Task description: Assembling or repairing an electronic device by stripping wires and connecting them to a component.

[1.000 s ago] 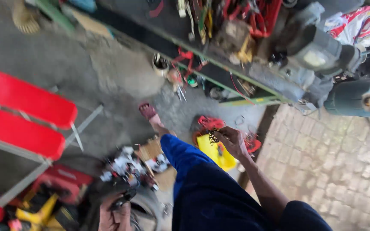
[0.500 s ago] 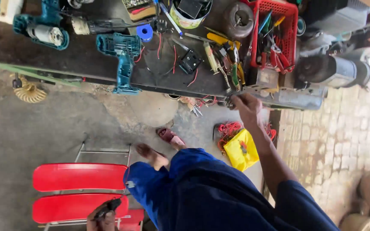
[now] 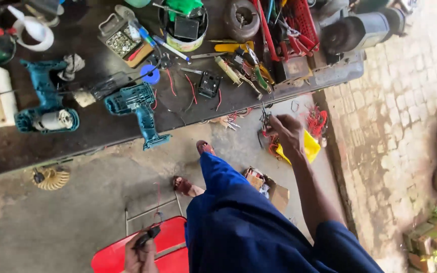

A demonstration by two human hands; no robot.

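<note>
Head view, looking straight down. Right hand (image 3: pixel 287 132) out in front over the near edge of the workbench (image 3: pixel 6 146), fingers closed around a small metal tool (image 3: pixel 264 117), looks like pliers or cutters, too small to be sure; its tip pokes up toward the bench edge. Just beside that hand, on the floor, a yellow container (image 3: pixel 309 146) with a tangle of red wires (image 3: pixel 317 120) near it.

Left hand (image 3: pixel 140 253) low at the bottom of the frame, fingers curled shut on a small black part (image 3: pixel 147 236) with a thin red wire rising from it. This hand sits over a red chair (image 3: pixel 137 255), metal frame showing above the seat.

The two hands are well apart. Between them, the person's blue trousers (image 3: pixel 238 222) and two feet in red sandals (image 3: pixel 183 186) on the concrete floor.

Bench is dark and crowded: teal drill body (image 3: pixel 140 108) near the front edge, handle hanging over; a second teal power tool (image 3: pixel 44 108) left of it with the motor exposed; blue tape roll (image 3: pixel 151 75); small black switch box (image 3: pixel 209 85) with red leads; parts tray (image 3: pixel 122 40); bucket (image 3: pixel 184 28) of odds and ends; red basket (image 3: pixel 299 23) of hand tools to the right. Cardboard box (image 3: pixel 266 187) on the floor by the right leg. Brick paving (image 3: pixel 390 126) to the right.
</note>
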